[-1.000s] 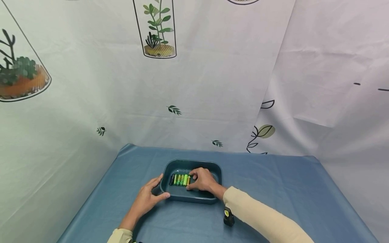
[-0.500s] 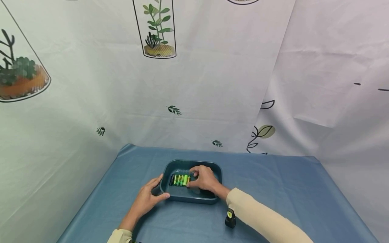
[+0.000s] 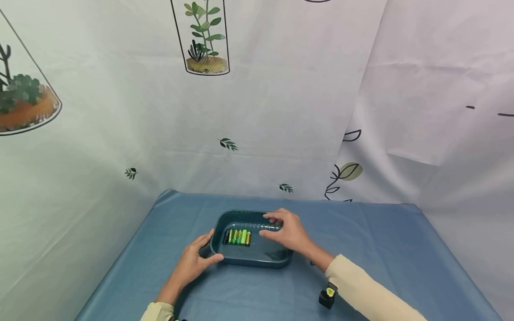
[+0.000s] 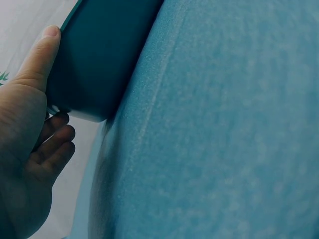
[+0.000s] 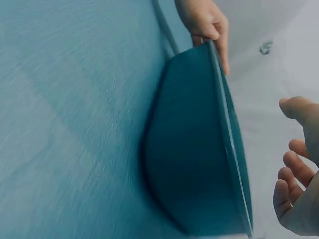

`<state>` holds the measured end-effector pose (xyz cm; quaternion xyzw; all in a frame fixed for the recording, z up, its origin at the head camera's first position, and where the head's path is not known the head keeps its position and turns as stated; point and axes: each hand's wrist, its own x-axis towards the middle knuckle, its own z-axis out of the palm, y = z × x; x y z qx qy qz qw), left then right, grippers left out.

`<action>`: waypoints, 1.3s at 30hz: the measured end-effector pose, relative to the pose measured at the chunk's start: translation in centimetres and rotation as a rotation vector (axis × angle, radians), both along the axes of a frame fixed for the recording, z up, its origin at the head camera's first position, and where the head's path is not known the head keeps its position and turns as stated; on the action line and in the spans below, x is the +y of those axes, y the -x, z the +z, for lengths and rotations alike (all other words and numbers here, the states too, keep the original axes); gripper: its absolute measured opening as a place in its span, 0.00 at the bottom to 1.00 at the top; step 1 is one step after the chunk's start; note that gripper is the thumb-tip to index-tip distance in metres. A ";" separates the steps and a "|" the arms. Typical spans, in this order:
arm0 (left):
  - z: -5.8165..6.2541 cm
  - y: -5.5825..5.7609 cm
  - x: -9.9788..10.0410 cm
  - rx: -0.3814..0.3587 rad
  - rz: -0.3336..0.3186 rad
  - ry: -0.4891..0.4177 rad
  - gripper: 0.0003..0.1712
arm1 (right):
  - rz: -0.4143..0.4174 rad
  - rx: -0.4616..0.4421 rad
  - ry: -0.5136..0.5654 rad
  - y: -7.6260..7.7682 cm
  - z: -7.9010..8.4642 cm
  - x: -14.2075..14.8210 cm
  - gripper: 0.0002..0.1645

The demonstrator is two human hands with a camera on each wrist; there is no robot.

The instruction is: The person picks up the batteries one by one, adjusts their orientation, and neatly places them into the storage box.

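A dark teal rectangular tray (image 3: 257,262) rests on the cloth. Several batteries (image 3: 237,237) lie side by side in a row in its left half, green, yellow-green and black, with an orange-and-black one at the right end. My left hand (image 3: 192,262) grips the tray's left end; in the left wrist view the thumb (image 4: 45,52) lies along its side up to the rim. My right hand (image 3: 290,232) hovers over the tray's right side with nothing in it, thumb and forefinger spread apart. In the right wrist view its fingers (image 5: 297,169) are loosely bent beside the rim.
A blue cloth (image 3: 361,249) covers the table. White fabric (image 3: 261,111) printed with plants hangs behind and along the sides. A black strap-on device (image 3: 327,298) sits at the right wrist, below the beige sleeve (image 3: 365,285).
My right hand has let go of the end battery and moved up and right, its fingers spreading. The left hand stays on the tray. The head view has shifted slightly.
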<state>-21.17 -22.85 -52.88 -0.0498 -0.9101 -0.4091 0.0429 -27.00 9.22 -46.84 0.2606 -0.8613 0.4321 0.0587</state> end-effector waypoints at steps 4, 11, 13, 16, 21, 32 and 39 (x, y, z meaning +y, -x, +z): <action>-0.1 0.0 0.0 -0.011 0.003 0.005 0.52 | -0.039 0.019 0.000 -0.5 0.2 2.4 0.30; -0.2 0.1 0.1 -0.015 -0.001 -0.004 0.52 | -0.152 0.090 -0.014 -1.5 -0.6 7.1 0.29; -0.2 0.1 0.0 -0.014 -0.003 -0.004 0.52 | -0.171 0.103 -0.021 -1.6 -1.2 8.4 0.29; -0.1 0.1 -0.1 -0.007 -0.004 -0.001 0.52 | -0.170 0.102 -0.028 -1.7 -2.2 9.8 0.29; 0.2 0.1 -0.2 -0.007 0.003 0.013 0.52 | -0.141 0.075 -0.039 -1.8 -3.7 11.5 0.32; 0.0 0.1 -0.2 -0.009 0.003 0.001 0.52 | -0.100 -0.008 -0.152 -2.3 -6.5 12.9 0.38; -0.2 0.1 -0.2 -0.009 0.005 0.003 0.52 | -0.104 -0.045 -0.190 -2.4 -6.9 13.0 0.41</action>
